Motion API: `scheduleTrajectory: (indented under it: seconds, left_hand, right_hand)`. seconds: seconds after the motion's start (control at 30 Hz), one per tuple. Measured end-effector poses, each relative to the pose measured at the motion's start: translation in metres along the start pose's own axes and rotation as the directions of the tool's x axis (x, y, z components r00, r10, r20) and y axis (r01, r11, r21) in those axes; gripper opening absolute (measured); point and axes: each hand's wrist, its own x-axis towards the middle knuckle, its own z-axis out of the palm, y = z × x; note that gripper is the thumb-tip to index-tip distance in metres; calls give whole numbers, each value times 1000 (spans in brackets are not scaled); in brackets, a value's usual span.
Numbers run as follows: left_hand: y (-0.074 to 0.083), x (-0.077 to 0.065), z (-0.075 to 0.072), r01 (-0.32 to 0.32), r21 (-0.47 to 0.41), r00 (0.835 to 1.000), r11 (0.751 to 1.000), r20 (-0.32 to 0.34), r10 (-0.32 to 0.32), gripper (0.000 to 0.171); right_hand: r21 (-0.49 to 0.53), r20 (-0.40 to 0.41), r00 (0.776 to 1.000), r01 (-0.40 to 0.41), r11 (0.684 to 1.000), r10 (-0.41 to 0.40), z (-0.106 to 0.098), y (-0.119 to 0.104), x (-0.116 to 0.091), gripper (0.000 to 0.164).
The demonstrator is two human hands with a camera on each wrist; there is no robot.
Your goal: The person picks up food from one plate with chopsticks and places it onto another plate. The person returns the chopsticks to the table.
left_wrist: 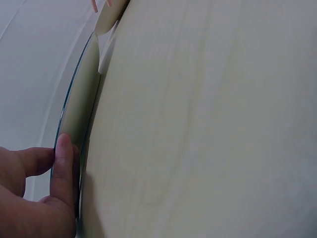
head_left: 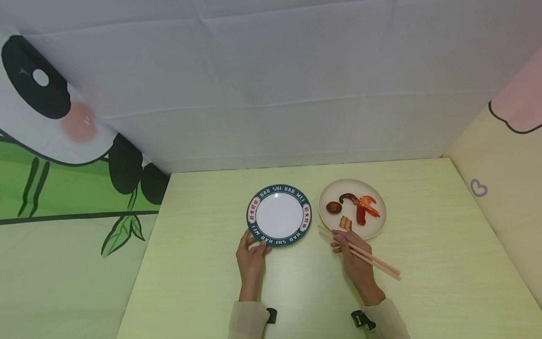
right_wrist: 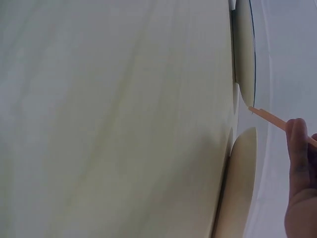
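My left hand [head_left: 253, 256] holds the near left rim of a white plate [head_left: 278, 215] with a dark green lettered border. In the left wrist view, fingers [left_wrist: 63, 163] lie against the outside of that plate, seen edge-on. My right hand [head_left: 354, 256] grips a pair of pale wooden chopsticks [head_left: 383, 266], tips pointing left toward the gap between the plates. Nothing shows between the tips. Just beyond this hand sits a cream plate [head_left: 328, 223] bearing a round brown mushroom-like piece [head_left: 334, 207], a dark curled tentacle [head_left: 349, 196], red claw-like pieces [head_left: 369, 205] and a tan striped chunk [head_left: 345, 222].
Both plates stand side by side on a pale wood-grain table [head_left: 203, 282]. A white cloth wall [head_left: 271, 117] rises behind its far edge. Printed panels flank it, with a green cartoon figure [head_left: 76, 188] on the left and a pale wall [head_left: 508, 202] on the right.
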Motion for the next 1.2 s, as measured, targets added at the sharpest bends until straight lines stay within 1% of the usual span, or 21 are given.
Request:
scheduleTrajectory:
  seconds: [0.07, 0.2, 0.23, 0.33, 0.4, 0.5, 0.6, 0.73, 0.97, 1.2]
  left_hand:
    - [0, -1, 0, 2, -2, 1000, 1000, -1, -2, 72]
    - [0, 0, 0, -2, -3, 1000, 1000, 4, 2, 72]
    - [0, 0, 0, -2, -3, 1000, 1000, 5, 2, 71]
    - [0, 0, -1, -6, 1, 1000, 1000, 10, 6, 71]
    - [0, 0, -1, -8, 6, 1000, 1000, 11, 8, 70]
    - [0, -1, -1, -7, 6, 1000, 1000, 12, 7, 70]
    - [1, -1, -1, -5, 2, 1000, 1000, 13, 5, 71]
    - [0, -1, -1, -9, -3, 1000, 1000, 19, 9, 71]
    - [-4, 1, -2, -14, 1, 1000, 1000, 27, 14, 71]
    - [-8, 4, -1, -15, -5, 999, 1000, 28, 15, 70]
  right_hand:
    - [-10, 7, 1000, 10, 1000, -10, 0, -1, 0, 17]
    - [-72, 35, 999, 31, 997, -29, -1, 0, -1, 15]
    - [-103, 43, 998, 41, 994, -37, -1, 0, -1, 15]
    - [-210, 67, 996, 69, 975, -56, -1, 0, -1, 14]
    - [-284, 79, 995, 84, 955, -64, -1, 0, 0, 13]
    - [-347, 92, 993, 96, 933, -68, -1, -1, 0, 13]
    - [-327, 101, 990, 122, 937, -93, 0, -1, 1, 14]
    - [-333, 110, 986, 152, 931, -122, 0, -2, 1, 16]
    - [-415, 137, 986, 148, 898, -99, 0, -6, 1, 18]
    - [-479, 194, 979, 146, 866, -57, -1, -8, -1, 18]
